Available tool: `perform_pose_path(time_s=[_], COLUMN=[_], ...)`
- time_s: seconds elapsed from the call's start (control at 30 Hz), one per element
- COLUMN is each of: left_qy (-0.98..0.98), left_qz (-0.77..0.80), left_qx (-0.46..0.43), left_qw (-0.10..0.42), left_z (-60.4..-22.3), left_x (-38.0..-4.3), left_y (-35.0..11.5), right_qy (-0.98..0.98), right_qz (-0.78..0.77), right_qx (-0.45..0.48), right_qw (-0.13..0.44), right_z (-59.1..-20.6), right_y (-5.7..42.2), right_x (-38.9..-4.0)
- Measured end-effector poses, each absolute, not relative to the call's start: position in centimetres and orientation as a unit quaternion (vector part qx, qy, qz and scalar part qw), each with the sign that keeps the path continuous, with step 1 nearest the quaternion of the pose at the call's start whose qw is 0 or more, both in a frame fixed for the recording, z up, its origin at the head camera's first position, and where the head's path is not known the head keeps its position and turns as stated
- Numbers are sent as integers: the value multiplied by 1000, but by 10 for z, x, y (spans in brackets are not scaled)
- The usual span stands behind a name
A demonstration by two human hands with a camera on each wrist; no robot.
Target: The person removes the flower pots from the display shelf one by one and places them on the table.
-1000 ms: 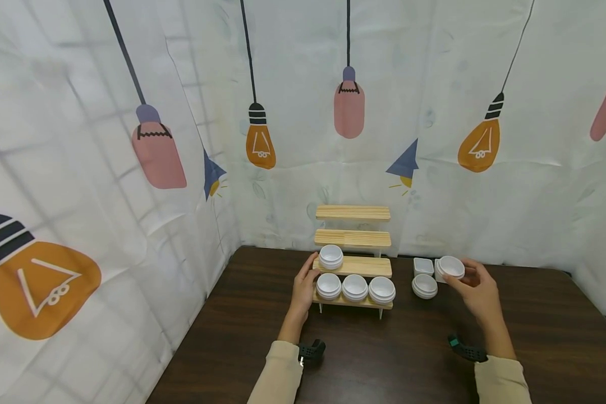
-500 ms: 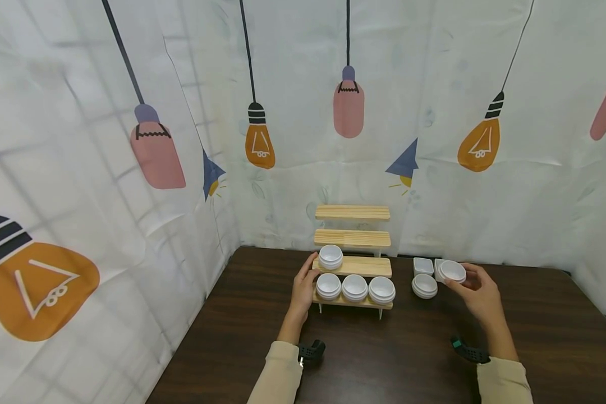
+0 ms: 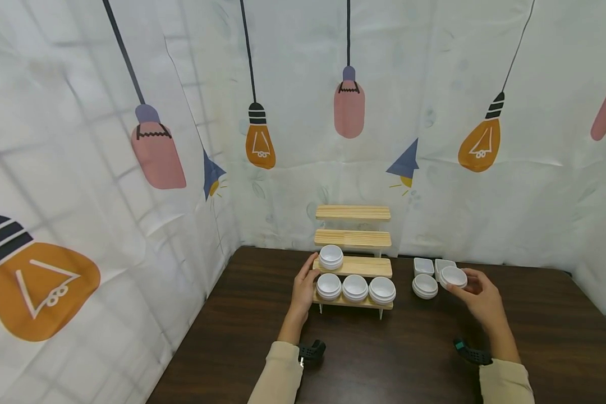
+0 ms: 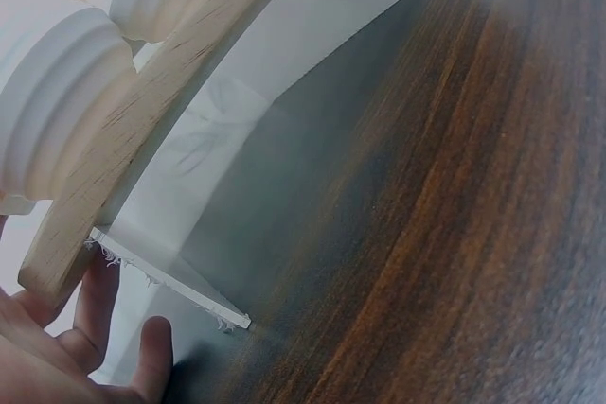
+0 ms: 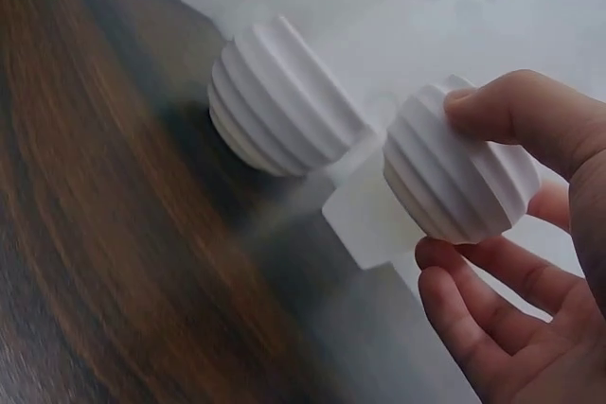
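Observation:
My right hand (image 3: 482, 300) pinches a round white ribbed bowl (image 3: 453, 277) between thumb and fingers. In the right wrist view this bowl (image 5: 445, 172) is tilted by the camera's angle. Beside it stands another round white bowl (image 3: 425, 286), with two square white dishes (image 3: 423, 266) behind. My left hand (image 3: 301, 289) holds the left end of a tiered wooden shelf rack (image 3: 366, 266); in the left wrist view its fingers (image 4: 93, 305) curl under the shelf end by a white bracket (image 4: 170, 276). Three bowls (image 3: 355, 288) line the lowest tier. One bowl (image 3: 331, 256) sits at the left of the second tier.
Two upper wooden tiers (image 3: 353, 238) rise at the rack's back. The dark wooden table (image 3: 384, 359) reaches back to a white curtain (image 3: 293, 112) printed with lamps. A black band (image 3: 472, 353) is on each wrist.
My right hand has moved slightly right and toward me with the bowl, uncovering more of the square dish behind. The left hand and the rack have stayed in place.

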State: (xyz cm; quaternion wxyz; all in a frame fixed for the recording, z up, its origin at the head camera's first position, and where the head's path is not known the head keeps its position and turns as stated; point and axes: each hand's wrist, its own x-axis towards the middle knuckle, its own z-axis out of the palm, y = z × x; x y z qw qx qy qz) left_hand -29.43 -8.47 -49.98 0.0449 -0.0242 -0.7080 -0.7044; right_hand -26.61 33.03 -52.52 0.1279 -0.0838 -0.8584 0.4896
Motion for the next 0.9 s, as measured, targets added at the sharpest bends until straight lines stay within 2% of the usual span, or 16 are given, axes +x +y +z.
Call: perform_pose_path(time_s=[0.9], left_qy=[-718], left_qz=[-694], left_qx=[-17], left_qw=[47], left_z=[-498], left_x=[-295], left_y=[-83], right_qy=[-888], right_qz=[450], right_qx=[-55], right_qw=[76], right_z=[-544], right_y=[345], right_x=[-267])
